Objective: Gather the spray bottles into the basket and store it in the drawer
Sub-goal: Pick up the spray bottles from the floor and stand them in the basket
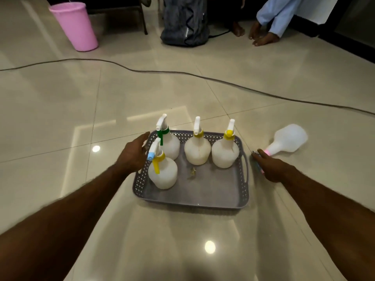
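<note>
My left hand fingers straight, at basket left rim. My right hand grips fifth bottle's sprayer head, outside right rim. Four bottles upright inside basket.

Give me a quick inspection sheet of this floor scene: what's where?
Surface: glossy tiled floor, lamp reflections.
Job's things: grey basket holds four upright spray bottles; a fifth bottle lies on its side on the floor to the right of the basket.
Clutter: small scrap on the basket bottom.
Hands: left hand open at the basket's left edge; right hand at the fallen bottle's pink neck, grip unclear.
Cables: dark cord across the floor.
Surroundings: pink bucket, grey bag, a person's bare feet.
</note>
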